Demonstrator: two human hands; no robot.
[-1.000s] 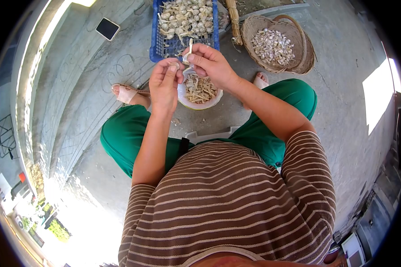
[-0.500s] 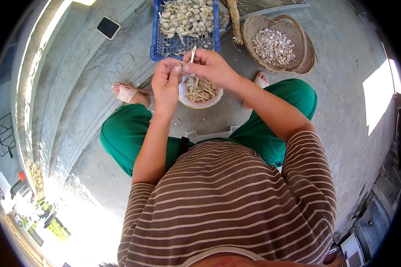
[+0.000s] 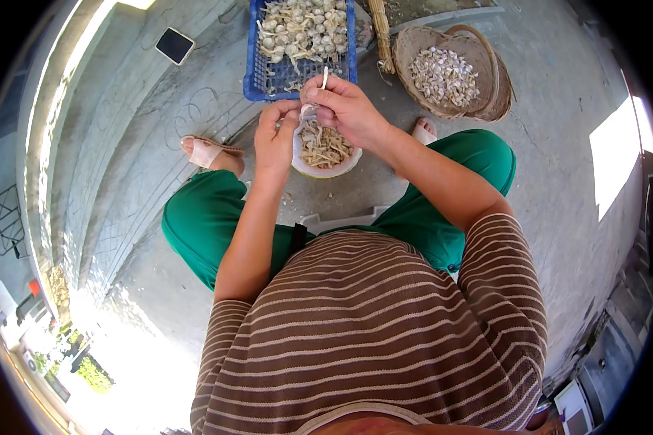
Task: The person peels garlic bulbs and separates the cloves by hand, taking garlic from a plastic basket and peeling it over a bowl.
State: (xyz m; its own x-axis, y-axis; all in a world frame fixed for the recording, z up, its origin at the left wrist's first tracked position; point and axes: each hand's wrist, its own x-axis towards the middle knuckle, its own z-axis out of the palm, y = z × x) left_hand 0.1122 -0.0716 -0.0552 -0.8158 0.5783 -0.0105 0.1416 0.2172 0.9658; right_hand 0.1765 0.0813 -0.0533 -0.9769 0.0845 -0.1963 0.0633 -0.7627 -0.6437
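My right hand (image 3: 347, 110) is closed on a garlic bulb (image 3: 308, 110), and its pale dry stem (image 3: 325, 77) sticks up past my fingers. From the other side my left hand (image 3: 276, 136) pinches at the bulb, thumb against fingertips. My fingers cover much of the garlic. Just below both hands stands a white bowl (image 3: 328, 172) of dry garlic stems and skins (image 3: 325, 147). Beyond them is a blue plastic crate (image 3: 251, 85) with many whole garlic bulbs (image 3: 308, 27).
A wicker basket (image 3: 498, 81) holding loose garlic cloves (image 3: 444, 76) sits at the right. Near it lies a straw bundle (image 3: 382, 36). A phone (image 3: 175, 46) rests on the concrete floor (image 3: 559, 145) at the left. My knees and sandalled feet flank the bowl.
My hands have drawn slightly apart, showing the pale bulb between them. My right hand and the stem have shifted a little up and right.
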